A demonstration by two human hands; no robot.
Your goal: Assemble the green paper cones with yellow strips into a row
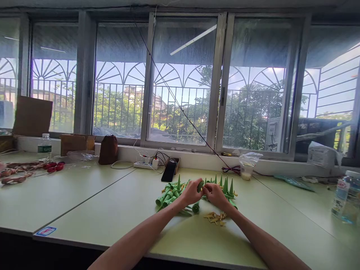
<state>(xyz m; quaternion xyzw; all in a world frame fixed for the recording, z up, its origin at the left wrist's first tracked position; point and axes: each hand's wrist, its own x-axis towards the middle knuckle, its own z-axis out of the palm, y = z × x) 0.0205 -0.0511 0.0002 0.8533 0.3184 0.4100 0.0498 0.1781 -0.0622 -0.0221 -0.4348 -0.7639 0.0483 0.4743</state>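
Note:
My left hand (192, 192) is closed around a green cone-shaped piece (200, 186), held just above the table. Right beside it, the fingers of my right hand (215, 194) are pinched together at the edge of that piece; what they grip is too small to make out. Green cones (168, 197) lie heaped left of my hands, some showing hollow ends. Several more cones (231, 186) stand point-up on the right, with yellow bits around them. A small pile of yellowish pieces (216, 217) lies on the table below my right hand.
Behind the cones are a black phone (168, 171) and a power strip (146, 165) with cables. A plastic cup (246, 170) and a water bottle (344, 197) stand to the right. At left are a brown pouch (108, 150), a cardboard box (77, 145) and red items (53, 167).

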